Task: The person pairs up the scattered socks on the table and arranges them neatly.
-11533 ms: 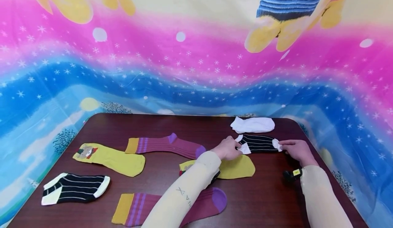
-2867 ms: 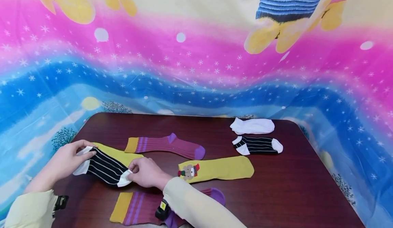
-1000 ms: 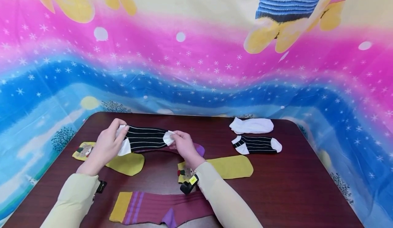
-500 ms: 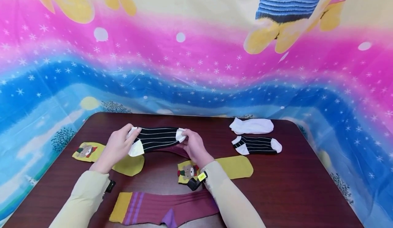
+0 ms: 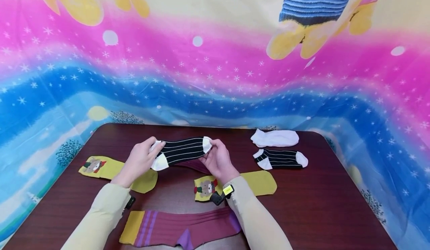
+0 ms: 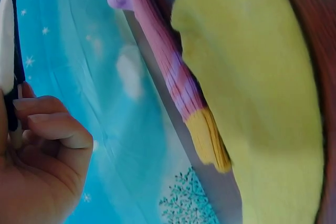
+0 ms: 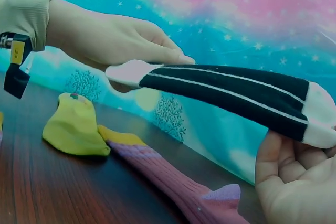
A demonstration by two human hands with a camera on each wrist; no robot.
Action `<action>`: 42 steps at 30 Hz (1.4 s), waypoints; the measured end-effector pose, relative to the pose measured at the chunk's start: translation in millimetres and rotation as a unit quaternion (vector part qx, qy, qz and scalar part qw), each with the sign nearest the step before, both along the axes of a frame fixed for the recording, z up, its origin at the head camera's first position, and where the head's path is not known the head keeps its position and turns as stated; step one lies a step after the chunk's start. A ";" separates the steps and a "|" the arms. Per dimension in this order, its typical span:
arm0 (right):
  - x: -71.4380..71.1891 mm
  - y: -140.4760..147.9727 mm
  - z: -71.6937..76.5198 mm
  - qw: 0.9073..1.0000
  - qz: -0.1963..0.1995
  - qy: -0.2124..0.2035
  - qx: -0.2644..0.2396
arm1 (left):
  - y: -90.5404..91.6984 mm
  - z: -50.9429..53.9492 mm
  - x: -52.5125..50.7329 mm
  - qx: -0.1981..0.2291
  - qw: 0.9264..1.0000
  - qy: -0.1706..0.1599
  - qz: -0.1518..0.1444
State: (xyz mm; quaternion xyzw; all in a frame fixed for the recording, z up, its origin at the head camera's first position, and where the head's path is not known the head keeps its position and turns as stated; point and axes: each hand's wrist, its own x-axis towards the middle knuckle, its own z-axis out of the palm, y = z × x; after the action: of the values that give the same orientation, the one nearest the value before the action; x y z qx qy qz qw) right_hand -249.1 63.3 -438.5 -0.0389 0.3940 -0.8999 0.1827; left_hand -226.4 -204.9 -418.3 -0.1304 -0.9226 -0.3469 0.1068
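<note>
A black ankle sock (image 5: 183,151) with thin white stripes and white heel and toe is stretched out above the table. My left hand (image 5: 139,162) pinches its cuff end, thumb on top. My right hand (image 5: 219,161) holds the white toe; in the right wrist view its fingers (image 7: 270,156) curl beneath the toe. The sock hangs over a maroon sock (image 5: 193,164), mostly hidden in the head view. A matching striped sock (image 5: 282,159) lies flat at the right, just in front of white socks (image 5: 277,138), which may be one or two.
Yellow bear-faced socks lie at the left (image 5: 111,167) and centre right (image 5: 258,184), both partly behind my arms. Nearest me is another maroon sock (image 5: 168,225) with a mustard cuff. The dark wooden table (image 5: 319,205) ends at a patterned cloth backdrop (image 5: 201,93).
Earlier, both hands were at the right-hand striped sock. They then lifted the other striped sock from the table's left and carried it rightward; in the last second it moved further right, still held.
</note>
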 end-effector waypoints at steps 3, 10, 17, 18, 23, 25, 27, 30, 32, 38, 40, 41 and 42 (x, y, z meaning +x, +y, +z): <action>-1.3 5.1 2.0 1.000 -0.011 -0.023 -0.007 | 5.2 -2.1 -1.9 -0.001 1.000 0.005 -0.008; -6.7 20.2 1.0 0.999 -0.031 -0.025 0.031 | 12.6 -4.8 -3.8 0.011 1.000 0.012 -0.013; 0.1 21.2 -7.5 0.960 0.038 0.069 0.270 | 23.8 -0.6 -3.8 0.020 0.999 0.007 -0.030; 0.8 21.5 -8.5 0.948 0.039 0.082 0.304 | 25.1 0.5 -3.3 0.020 0.999 0.009 -0.032; 1.3 27.3 -6.7 0.886 0.050 0.135 0.440 | 29.4 9.3 -0.3 0.044 0.998 0.025 -0.038; 0.9 30.3 -4.2 0.866 0.058 0.147 0.474 | 31.0 14.4 1.0 0.062 0.997 0.035 -0.042; 0.3 33.5 -2.1 0.852 0.061 0.153 0.497 | 33.4 19.4 1.4 0.078 0.995 0.048 -0.048; -0.6 39.7 -0.9 0.841 0.058 0.163 0.512 | 37.9 24.7 1.9 0.091 0.992 0.067 -0.051; -1.0 45.8 -0.3 0.846 0.057 0.164 0.505 | 41.4 26.9 1.7 0.098 0.991 0.072 -0.053; -1.6 70.6 -1.6 0.878 0.065 0.184 0.437 | 51.1 29.7 -1.0 0.129 0.988 0.053 -0.064; -1.6 78.6 -2.2 0.888 0.053 0.196 0.412 | 53.9 29.3 -3.1 0.133 0.988 0.044 -0.069; -1.3 82.3 -2.1 0.895 0.045 0.201 0.396 | 55.2 29.0 -4.1 0.133 0.988 0.041 -0.071; -1.2 85.8 -2.2 0.900 0.033 0.204 0.383 | 56.7 28.7 -5.0 0.132 0.988 0.037 -0.072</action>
State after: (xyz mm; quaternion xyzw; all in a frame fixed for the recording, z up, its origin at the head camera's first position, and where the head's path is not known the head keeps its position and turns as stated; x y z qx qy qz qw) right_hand -250.3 149.1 -440.8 -0.1618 0.7358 -0.6449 0.1283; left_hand -231.4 -148.2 -389.6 -0.1945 -0.8524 -0.4672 0.1319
